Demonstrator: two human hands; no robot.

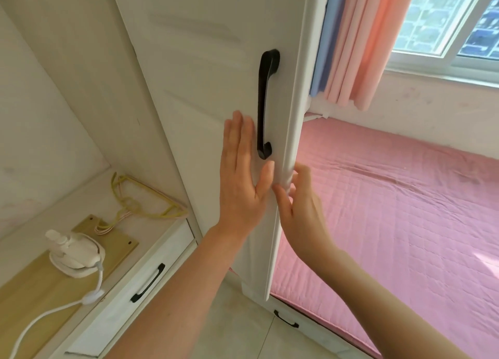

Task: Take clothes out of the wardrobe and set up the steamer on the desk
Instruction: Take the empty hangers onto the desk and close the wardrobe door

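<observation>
**A:** Which step are you on?

**B:** The wardrobe, I'd say. My left hand [241, 180] lies flat on the face of the wardrobe door [205, 70], fingers straight and close together, thumb spread out toward the door's free edge, just beside the black handle [266, 103] but not gripping it. My right hand [299, 207] is at that same edge, below the handle, fingers loosely curled around it; it pinches nothing else.

**A:** Is the door open?

**B:** It stands a little off the frame at the edge, as far as I can tell. I can't see inside, so no clothes are in view yet.

**A:** And the steamer?

**B:** The steamer [74, 253] sits on a wooden board [32, 285] near the front edge of the desk [54, 204], its white cord [54, 312] trailing off toward the near left corner. Some hangers [140, 199] lie farther back, by the desk's right edge, against the wardrobe side. Nothing there looks set up yet.

**A:** So what does the next move need?

**B:** My guess: a firm hold on the door's edge with the right fingers and a swing wide enough to reach in, with the left hand coming off the panel so it doesn't hold the door back. The bed [391, 196] is close on that side, so the swing may be limited.
</observation>
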